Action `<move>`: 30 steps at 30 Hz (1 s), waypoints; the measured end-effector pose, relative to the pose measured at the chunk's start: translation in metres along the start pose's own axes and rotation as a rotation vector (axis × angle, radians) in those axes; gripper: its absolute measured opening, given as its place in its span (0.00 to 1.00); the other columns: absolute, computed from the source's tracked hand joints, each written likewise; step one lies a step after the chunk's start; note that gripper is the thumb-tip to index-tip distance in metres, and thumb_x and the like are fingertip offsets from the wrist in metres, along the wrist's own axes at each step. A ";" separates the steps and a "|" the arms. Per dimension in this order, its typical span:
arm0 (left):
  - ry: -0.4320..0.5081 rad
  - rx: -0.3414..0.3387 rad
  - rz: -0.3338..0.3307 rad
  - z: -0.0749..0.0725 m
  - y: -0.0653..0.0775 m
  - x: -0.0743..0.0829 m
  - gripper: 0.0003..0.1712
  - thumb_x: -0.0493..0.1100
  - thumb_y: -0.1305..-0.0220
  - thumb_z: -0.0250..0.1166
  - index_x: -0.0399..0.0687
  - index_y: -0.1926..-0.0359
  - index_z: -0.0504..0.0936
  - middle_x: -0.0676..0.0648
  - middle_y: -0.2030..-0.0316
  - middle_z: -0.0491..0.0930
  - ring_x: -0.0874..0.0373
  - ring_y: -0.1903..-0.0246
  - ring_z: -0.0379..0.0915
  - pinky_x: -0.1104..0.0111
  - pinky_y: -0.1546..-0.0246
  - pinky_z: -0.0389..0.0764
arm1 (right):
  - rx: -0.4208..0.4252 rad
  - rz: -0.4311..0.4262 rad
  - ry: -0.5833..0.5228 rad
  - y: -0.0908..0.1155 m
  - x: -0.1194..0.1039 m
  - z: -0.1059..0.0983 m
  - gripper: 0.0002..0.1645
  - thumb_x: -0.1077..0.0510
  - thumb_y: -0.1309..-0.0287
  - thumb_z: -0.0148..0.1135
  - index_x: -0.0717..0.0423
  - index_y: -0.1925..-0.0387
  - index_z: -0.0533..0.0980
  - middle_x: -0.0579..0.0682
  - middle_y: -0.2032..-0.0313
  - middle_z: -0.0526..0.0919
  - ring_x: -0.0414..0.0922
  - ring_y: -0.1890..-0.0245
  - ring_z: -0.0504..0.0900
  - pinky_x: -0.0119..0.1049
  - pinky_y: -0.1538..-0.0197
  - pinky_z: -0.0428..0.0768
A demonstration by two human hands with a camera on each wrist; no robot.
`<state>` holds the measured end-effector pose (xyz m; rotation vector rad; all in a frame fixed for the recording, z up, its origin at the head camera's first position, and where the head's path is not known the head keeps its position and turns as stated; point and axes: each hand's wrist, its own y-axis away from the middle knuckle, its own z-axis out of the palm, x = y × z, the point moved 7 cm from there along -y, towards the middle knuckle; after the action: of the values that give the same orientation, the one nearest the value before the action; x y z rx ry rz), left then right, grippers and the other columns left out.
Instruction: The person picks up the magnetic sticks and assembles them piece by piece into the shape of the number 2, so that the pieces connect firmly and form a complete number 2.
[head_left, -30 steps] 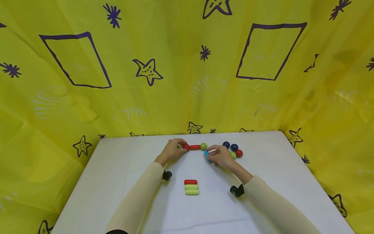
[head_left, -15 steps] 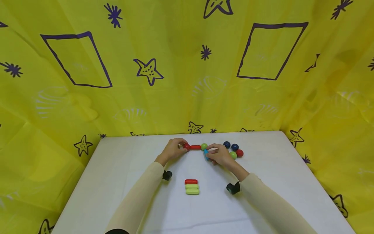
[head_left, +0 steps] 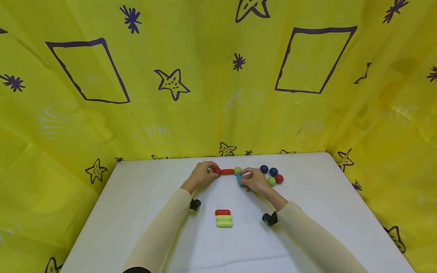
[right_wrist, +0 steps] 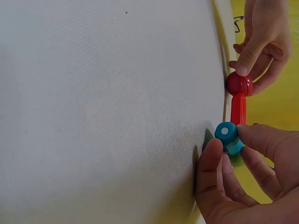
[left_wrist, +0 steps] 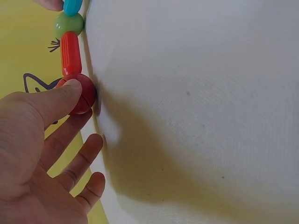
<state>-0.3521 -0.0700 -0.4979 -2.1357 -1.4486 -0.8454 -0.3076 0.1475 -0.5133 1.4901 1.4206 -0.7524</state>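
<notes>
Near the back of the white table, my left hand [head_left: 200,176] pinches a red ball [head_left: 217,171] between thumb and fingers. From that ball a red magnetic rod [head_left: 227,171] runs right to a green ball [head_left: 237,170], forming a straight row. My right hand [head_left: 257,181] holds a blue magnetic rod [head_left: 240,180] by thumb and fingers, one end against the front of the green ball. In the right wrist view the blue rod's near end [right_wrist: 226,132] faces the camera and mostly covers the green ball. The left wrist view shows the blue rod [left_wrist: 72,5] meeting the green ball [left_wrist: 69,25].
Right of my right hand lie two dark blue balls [head_left: 268,170], a red ball [head_left: 279,178] and a green ball [head_left: 271,181]. Closer to me, a red rod [head_left: 222,212] and two light green rods [head_left: 224,221] lie side by side. A yellow patterned curtain [head_left: 211,113] borders the table.
My right hand has shifted slightly left, bringing the blue rod from beside the green ball up against it. The left hand stays on the red ball.
</notes>
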 end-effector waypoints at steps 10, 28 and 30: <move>-0.023 0.011 0.005 0.002 -0.003 0.002 0.13 0.39 0.32 0.70 0.46 0.48 0.85 0.46 0.52 0.86 0.51 0.56 0.73 0.56 0.48 0.76 | 0.056 -0.054 0.057 -0.003 -0.005 0.001 0.14 0.65 0.40 0.71 0.61 0.53 0.81 0.55 0.66 0.82 0.42 0.80 0.77 0.32 0.76 0.78; -0.010 0.030 0.016 0.001 -0.006 0.001 0.13 0.39 0.32 0.70 0.45 0.48 0.85 0.46 0.52 0.86 0.51 0.57 0.74 0.57 0.49 0.77 | 0.054 -0.052 0.080 -0.006 -0.005 0.004 0.14 0.63 0.38 0.70 0.59 0.51 0.79 0.53 0.67 0.81 0.42 0.82 0.73 0.30 0.77 0.75; -0.006 0.028 0.012 0.002 -0.006 0.001 0.13 0.39 0.32 0.70 0.45 0.48 0.85 0.46 0.52 0.86 0.50 0.56 0.74 0.56 0.48 0.77 | 0.046 -0.053 0.079 -0.006 -0.005 0.004 0.14 0.63 0.38 0.70 0.59 0.51 0.79 0.53 0.67 0.81 0.42 0.82 0.74 0.30 0.77 0.75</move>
<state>-0.3570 -0.0663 -0.4986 -2.1261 -1.4405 -0.8109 -0.3132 0.1410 -0.5113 1.5370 1.5165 -0.7707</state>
